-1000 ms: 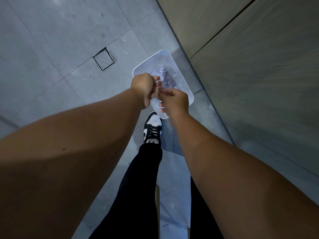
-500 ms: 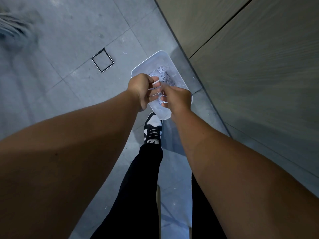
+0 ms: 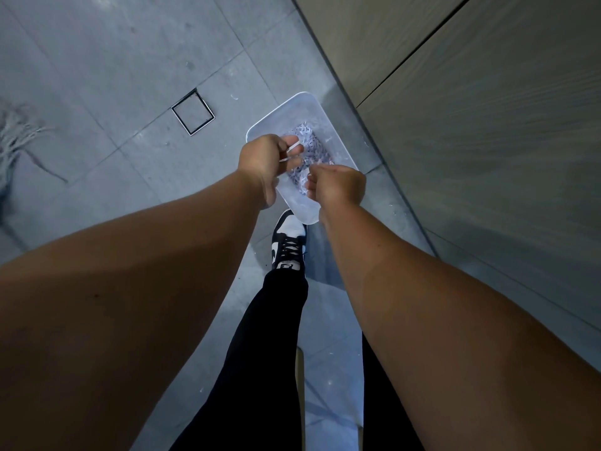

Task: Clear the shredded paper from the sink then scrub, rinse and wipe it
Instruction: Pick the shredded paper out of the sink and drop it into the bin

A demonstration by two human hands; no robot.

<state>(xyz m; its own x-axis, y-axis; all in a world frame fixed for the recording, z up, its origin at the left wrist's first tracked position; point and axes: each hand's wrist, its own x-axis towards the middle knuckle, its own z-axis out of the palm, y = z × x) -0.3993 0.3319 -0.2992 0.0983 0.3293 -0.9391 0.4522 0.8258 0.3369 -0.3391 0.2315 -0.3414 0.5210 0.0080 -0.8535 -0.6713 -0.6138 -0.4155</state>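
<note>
A white plastic tub [image 3: 305, 105] stands on the grey tiled floor beside the cabinet. A heap of shredded paper [image 3: 310, 143] lies inside it. Both my hands hang over the tub. My left hand [image 3: 265, 161] has its fingers curled, and thin white paper strips cling to them. My right hand [image 3: 335, 185] is a little lower and to the right, fingers curled inward with small paper bits at the fingertips. The sink is out of view.
A wood-grain cabinet front [image 3: 471, 109] fills the right side. A square floor drain [image 3: 193, 112] sits left of the tub. A mop head [image 3: 14, 135] shows at the far left edge. My shoe [image 3: 289, 240] stands just below the tub.
My hands have drawn slightly apart over the tub, the right one dropping lower. Strips still stick to the left fingers. A mop head has come into view at the left.
</note>
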